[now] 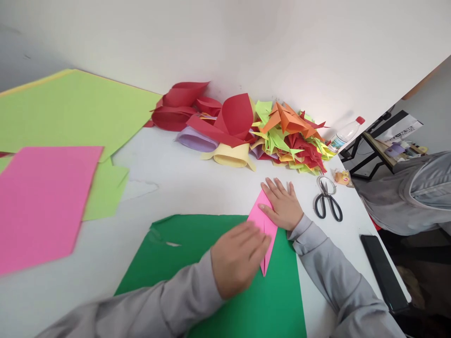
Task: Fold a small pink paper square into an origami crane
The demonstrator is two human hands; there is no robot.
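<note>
Listing what lies under your hands: one folded pink paper piece (pixel 270 229), right of centre in the frame, its upper end past the edge of the green sheet (pixel 275 300), its lower point over it. Long axis: nearly upright in the frame, narrow point toward the bottom.

Right hand (pixel 283 206): nearer the upper end, laid flat on the paper, fingers spread, gripping nothing visible. Left hand (pixel 241 258): across the lower left side, fingers together and slightly bent, blurred; whether it pinches or only rubs, you cannot tell.

Surroundings on the white tabletop (pixel 197 197): scissors (pixel 326 193), right of your right hand, the closest item on that side; black phone (pixel 384 272), lower right, beyond your right sleeve; curled red papers (pixel 237 117), upper centre; heap of folded paper shapes (pixel 289 119), above your right hand; bottle (pixel 345 135), upper right; large pink sheet (pixel 49 206), left. Chief obstruction: your own hands, hiding parts of the piece.
</note>
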